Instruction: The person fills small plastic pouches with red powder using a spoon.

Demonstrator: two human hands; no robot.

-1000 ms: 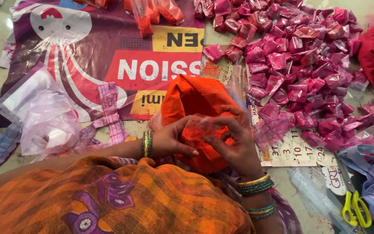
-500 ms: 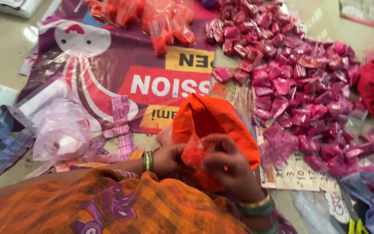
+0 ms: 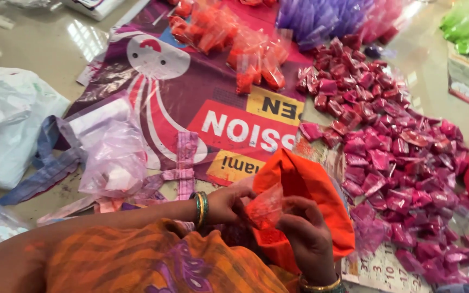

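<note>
Both my hands hold a small clear packet of orange powder (image 3: 266,209) just above an orange cloth bag (image 3: 305,187) that lies in front of me. My left hand (image 3: 229,205), with green and gold bangles at the wrist, pinches the packet's left edge. My right hand (image 3: 308,236) grips its right side with fingers curled. The bag's lower part is hidden behind my hands and my orange patterned sleeve.
A heap of small pink powder packets (image 3: 392,157) spreads to the right. Orange powder packets (image 3: 234,40) lie at the top on a purple printed banner (image 3: 191,108). Crumpled clear plastic (image 3: 118,160) and a white bag (image 3: 6,119) sit left. Purple packets (image 3: 321,19) lie at the far top.
The view has tilted upward, showing more of the floor ahead. My hands have drawn a small orange packet up out of the orange bag and hold it between them.
</note>
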